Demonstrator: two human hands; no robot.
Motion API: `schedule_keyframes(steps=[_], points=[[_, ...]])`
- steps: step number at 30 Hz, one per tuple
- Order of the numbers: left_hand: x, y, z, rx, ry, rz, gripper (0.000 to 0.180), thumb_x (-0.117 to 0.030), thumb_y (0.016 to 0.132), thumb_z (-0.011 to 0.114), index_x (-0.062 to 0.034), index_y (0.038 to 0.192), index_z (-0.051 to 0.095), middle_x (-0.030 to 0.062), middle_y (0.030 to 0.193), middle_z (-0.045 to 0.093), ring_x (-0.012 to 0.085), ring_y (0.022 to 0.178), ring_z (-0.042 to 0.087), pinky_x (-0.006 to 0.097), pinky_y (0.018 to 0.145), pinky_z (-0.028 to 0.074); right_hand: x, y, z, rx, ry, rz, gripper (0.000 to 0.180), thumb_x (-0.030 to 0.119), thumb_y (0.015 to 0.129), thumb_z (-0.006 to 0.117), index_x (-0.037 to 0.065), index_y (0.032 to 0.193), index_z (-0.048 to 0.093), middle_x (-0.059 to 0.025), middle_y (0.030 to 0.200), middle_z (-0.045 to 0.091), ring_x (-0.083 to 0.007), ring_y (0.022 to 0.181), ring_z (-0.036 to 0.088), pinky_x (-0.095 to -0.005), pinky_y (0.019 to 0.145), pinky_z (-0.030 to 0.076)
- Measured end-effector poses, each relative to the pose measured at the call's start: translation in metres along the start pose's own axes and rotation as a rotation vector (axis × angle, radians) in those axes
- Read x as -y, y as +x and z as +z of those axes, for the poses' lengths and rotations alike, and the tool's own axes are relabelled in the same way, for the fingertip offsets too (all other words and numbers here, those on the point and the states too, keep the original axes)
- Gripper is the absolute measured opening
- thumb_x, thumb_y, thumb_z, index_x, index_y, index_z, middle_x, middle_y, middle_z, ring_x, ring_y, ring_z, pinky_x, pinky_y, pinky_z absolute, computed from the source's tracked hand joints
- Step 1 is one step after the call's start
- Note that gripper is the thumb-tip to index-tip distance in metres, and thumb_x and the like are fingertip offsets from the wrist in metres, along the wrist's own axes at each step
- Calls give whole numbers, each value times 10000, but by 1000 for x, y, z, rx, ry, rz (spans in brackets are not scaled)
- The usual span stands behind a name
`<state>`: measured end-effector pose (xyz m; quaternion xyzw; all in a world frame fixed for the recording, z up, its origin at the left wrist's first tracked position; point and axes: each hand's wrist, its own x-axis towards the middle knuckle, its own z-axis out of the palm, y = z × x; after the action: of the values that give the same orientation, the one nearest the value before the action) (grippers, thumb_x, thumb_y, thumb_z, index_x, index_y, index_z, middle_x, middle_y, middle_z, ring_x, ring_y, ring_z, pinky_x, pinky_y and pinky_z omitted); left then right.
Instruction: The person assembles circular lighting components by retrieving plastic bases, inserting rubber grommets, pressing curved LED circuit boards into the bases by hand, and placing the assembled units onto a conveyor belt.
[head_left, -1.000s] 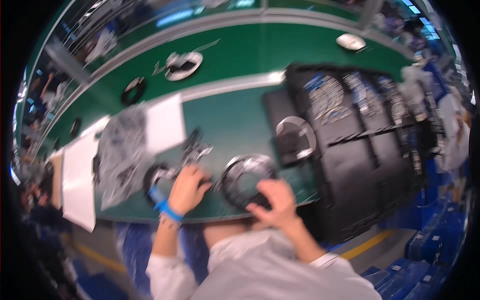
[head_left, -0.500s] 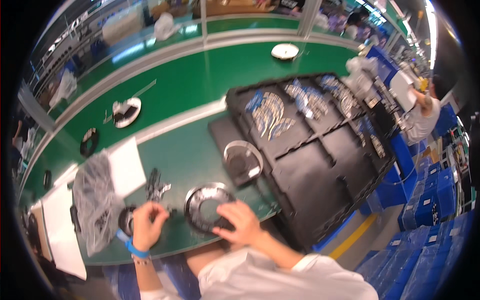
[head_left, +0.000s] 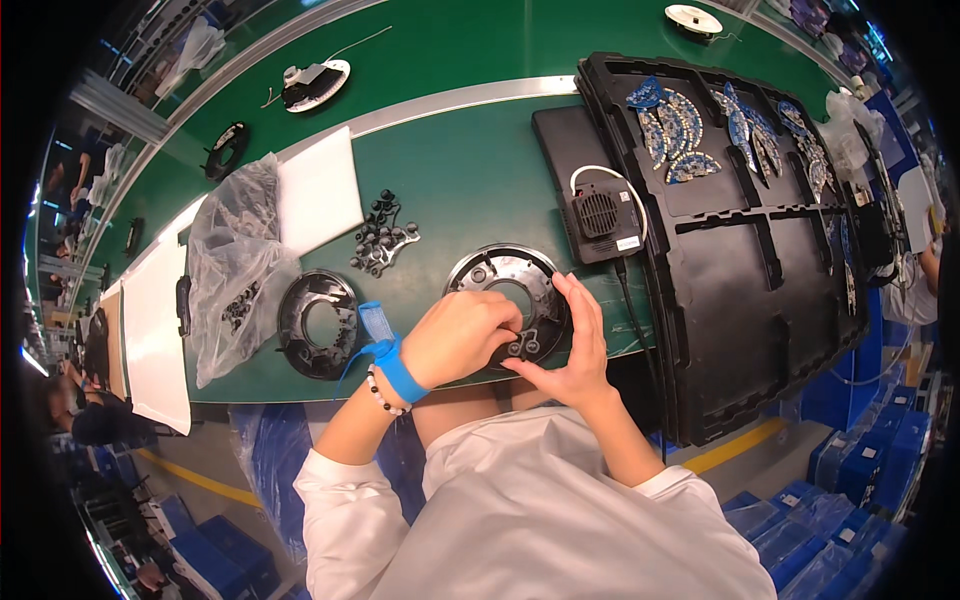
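In front of me on the green workbench lies a black ring-shaped housing (head_left: 535, 275) with a round opening in its middle. My left hand (head_left: 462, 335), a blue wrist strap behind it, reaches over the ring. Its thumb and fingertips are pinched on a small black rubber-like part (head_left: 523, 345) at the ring's near side. My right hand (head_left: 575, 350) cups the right side of the housing, fingers along the outer rim and thumb at the near edge. A second black ring housing (head_left: 320, 325) rests to the left. Beyond it sits a pile of small black parts (head_left: 380, 240).
A clear plastic bag (head_left: 235, 270) and a white foam sheet (head_left: 320, 190) lie left. At right, a black tray (head_left: 700, 330) holds blue circuit boards (head_left: 690, 130). Beside it stands a small black fan device (head_left: 603, 215) with a cable. White round fixtures (head_left: 318, 88) sit farther back.
My left hand has moved right, from beside the loose parts to the ring housing, bringing a small black part. My right hand has shifted to the housing's outer rim. The view has tilted downward.
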<state>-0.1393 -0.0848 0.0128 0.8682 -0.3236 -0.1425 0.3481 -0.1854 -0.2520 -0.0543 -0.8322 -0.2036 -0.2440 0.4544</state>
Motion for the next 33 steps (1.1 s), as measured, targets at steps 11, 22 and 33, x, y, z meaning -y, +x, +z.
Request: schedule_keyframes(steps=[11, 22, 33], points=[[5, -5, -4, -130, 44, 1, 46, -34, 679, 580, -17, 708, 549, 114, 698, 559, 294, 725, 539, 383, 631, 438, 0, 4, 0, 18, -16, 3, 882, 250, 555, 788, -6, 1251, 310, -166, 1239, 430, -375, 1120, 414, -417, 905, 385], [13, -7, -10, 41, 7, -42, 30, -20, 684, 566, -12, 698, 541, 125, 702, 570, 316, 719, 544, 392, 617, 435, 0, 5, -1, 19, -25, 1, 862, 199, 519, 795, -34, 1225, 356, -191, 1193, 471, -358, 1098, 446, -411, 917, 370], [6, -18, 9, -193, 339, 57, 71, -33, 647, 588, -27, 717, 593, 48, 765, 557, 227, 782, 522, 319, 665, 432, -1, 5, 1, 20, -45, -6, 810, 212, 539, 787, -37, 1199, 387, -193, 1186, 479, -362, 1084, 458, -413, 909, 376]])
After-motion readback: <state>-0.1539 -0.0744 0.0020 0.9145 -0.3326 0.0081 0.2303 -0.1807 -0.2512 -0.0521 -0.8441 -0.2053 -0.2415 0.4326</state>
